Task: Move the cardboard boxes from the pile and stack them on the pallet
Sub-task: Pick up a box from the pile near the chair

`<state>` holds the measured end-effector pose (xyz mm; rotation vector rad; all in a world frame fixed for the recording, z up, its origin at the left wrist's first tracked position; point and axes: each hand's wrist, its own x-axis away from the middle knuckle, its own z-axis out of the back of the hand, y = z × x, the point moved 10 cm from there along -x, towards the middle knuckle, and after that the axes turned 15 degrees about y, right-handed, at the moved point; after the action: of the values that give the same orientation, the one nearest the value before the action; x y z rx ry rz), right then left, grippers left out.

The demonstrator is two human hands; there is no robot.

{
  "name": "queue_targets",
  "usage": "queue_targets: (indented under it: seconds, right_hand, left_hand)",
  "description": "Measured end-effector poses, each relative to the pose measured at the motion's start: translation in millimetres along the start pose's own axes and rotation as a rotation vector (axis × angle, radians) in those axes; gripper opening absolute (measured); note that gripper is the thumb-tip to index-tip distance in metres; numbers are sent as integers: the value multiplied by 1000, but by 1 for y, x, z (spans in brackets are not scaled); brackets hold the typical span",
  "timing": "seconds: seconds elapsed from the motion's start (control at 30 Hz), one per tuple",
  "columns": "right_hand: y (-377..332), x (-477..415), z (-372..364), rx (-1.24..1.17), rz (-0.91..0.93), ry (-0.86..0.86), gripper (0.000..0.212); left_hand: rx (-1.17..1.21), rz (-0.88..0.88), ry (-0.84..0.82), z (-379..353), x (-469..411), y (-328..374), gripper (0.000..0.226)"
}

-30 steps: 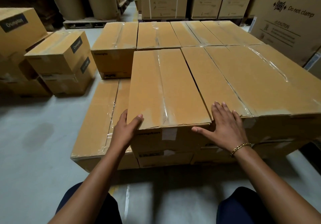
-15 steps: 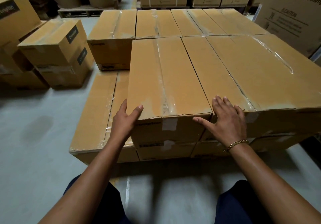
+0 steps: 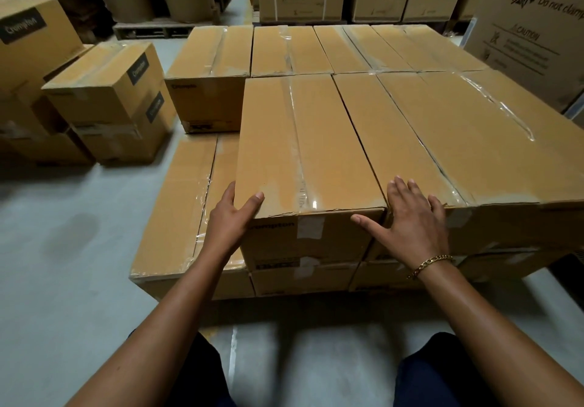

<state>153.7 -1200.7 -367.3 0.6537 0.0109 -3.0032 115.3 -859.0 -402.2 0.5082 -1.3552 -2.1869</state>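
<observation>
Brown cardboard is filling the head view. A long box is lying on the upper layer of a stack, at that layer's left edge, with a neighbouring box touching its right side. The left hand is clasping the long box's near left corner, the thumb lying on the top and the fingers running along the left side face. The right hand is lying flat on the near end of the neighbouring box, fingers straight and spread, the thumb reaching across to the long box's front face. A gold bracelet is sitting on that wrist. A lower box is sticking out leftward beneath the left forearm. Labelled boxes are sitting piled on the grey floor at far left, well apart from the stack.
</observation>
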Motion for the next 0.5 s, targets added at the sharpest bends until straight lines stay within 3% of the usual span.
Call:
queue_targets:
  seconds: [0.2, 0.5]
  right_hand:
    - [-9, -9, -5, -9, 91, -83, 123]
    - [-9, -10, -3, -20, 78, -28, 116]
  left_hand:
    - [50, 23, 7, 1, 5, 2, 81]
    - [24, 13, 25, 1, -1, 5, 79]
